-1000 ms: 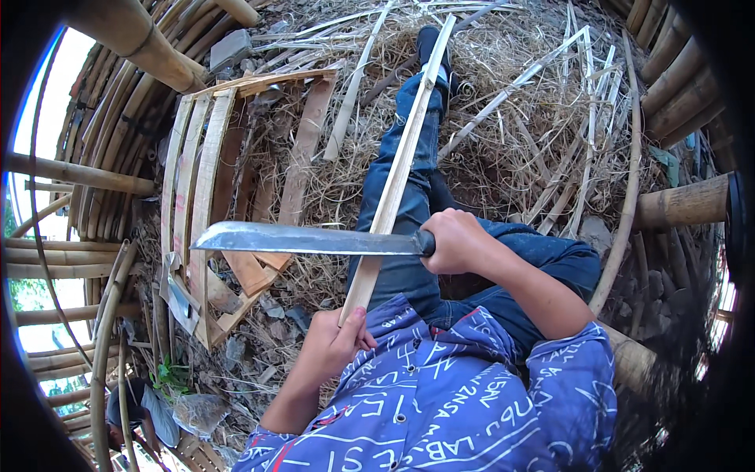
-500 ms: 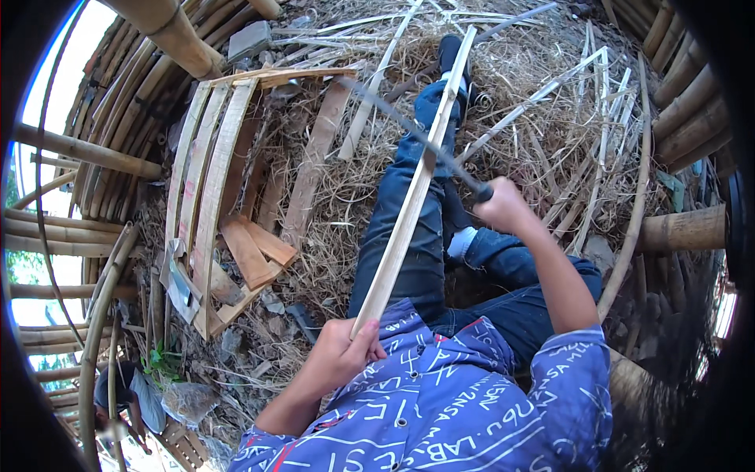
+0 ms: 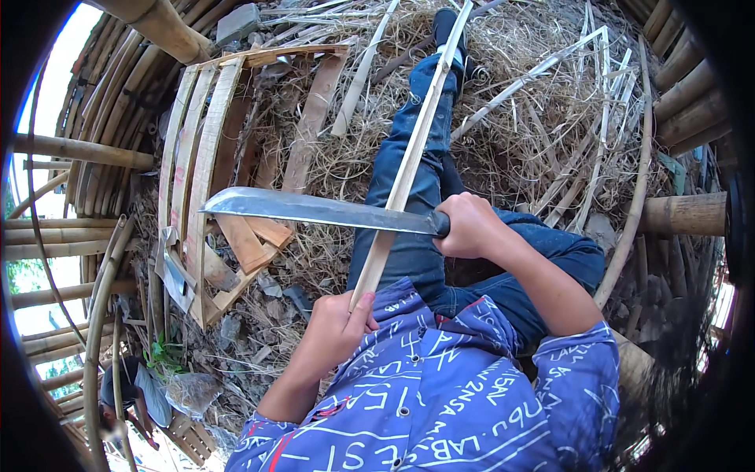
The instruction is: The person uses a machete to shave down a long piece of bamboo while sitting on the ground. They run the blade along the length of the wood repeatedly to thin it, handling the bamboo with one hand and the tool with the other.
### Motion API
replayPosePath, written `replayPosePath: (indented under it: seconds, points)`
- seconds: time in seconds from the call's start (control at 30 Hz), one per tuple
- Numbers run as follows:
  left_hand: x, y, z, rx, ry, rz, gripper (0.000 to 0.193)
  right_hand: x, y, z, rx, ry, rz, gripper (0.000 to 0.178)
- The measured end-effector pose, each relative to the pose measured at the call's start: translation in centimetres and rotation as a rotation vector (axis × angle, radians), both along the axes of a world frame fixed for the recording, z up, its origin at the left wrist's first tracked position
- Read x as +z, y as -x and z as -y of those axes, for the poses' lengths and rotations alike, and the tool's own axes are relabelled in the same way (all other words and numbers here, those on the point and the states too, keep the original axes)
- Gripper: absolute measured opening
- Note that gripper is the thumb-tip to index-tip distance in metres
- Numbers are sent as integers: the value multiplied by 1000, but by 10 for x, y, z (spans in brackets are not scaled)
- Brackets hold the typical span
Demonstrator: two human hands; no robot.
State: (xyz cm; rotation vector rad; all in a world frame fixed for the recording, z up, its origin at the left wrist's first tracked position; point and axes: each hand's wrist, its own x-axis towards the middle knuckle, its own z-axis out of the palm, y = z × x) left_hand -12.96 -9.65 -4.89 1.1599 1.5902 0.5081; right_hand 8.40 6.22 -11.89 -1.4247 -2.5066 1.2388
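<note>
My left hand [image 3: 338, 332] is closed around the near end of a long pale bamboo strip [image 3: 410, 161], which runs forward along my outstretched leg toward the shoe. In my right hand [image 3: 472, 226] is the dark handle of a machete [image 3: 314, 211]. Its broad grey blade points left and lies across the strip above my thigh, flat side turned up to view. Whether the edge touches the strip, I cannot tell. Both of my legs, in blue jeans [image 3: 401, 228], rest on the ground, the right one bent.
A broken wooden crate [image 3: 208, 149] lies to the left on ground strewn with shavings [image 3: 519, 134]. Split strips [image 3: 543, 71] are scattered ahead. Bamboo poles [image 3: 86, 149] fence both sides, with a thick bamboo stub [image 3: 684, 214] at right. Another person [image 3: 138, 393] is at the lower left.
My right hand has come back toward my body with the machete. The blade has swung from pointing far left to nearly level across the strip. My left hand keeps its grip.
</note>
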Motion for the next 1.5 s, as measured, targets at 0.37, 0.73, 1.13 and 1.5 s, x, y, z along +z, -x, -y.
replayPosePath:
  seconds: [0.37, 0.73, 1.13, 1.5]
  points:
    - [6, 11, -2, -5, 30, -42, 38, -9, -1, -6, -5, -93, 27, 15]
    - [9, 19, -4, 6, 4, -9, 38, -6, 0, -14, -14, -169, 31, 13]
    - [16, 23, -6, 17, 33, 25, 39, -17, -27, -21, -103, -253, 30, 15]
    - [10, 17, -7, -71, 99, 61, 41, 16, 16, 17, 57, -289, 25, 24]
